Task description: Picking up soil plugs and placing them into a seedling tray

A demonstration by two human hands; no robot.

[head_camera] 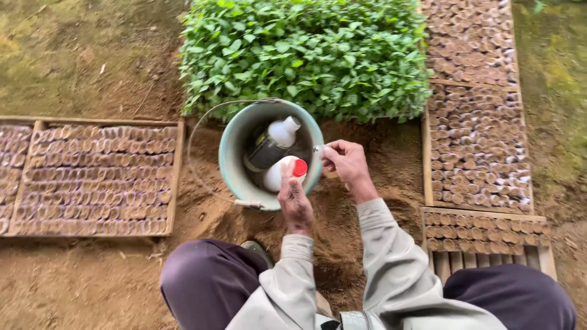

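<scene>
Two bottles in bucket [229, 153], left hand [295, 198] gripping red-capped one [287, 171], right fingers [333, 153] pinching something tiny.

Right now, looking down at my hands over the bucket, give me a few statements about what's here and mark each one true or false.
1. The left hand grips a white bottle with a red cap inside the teal bucket. True.
2. The bucket holds only one bottle. False: a second white-capped bottle leans inside it too.
3. The right hand is at the bucket's rim. True.
4. The leafy green seedlings grow beyond the bucket. True.
5. The wooden tray of small pots on the left is full of green plants. False: its pots show no leaves.
</scene>
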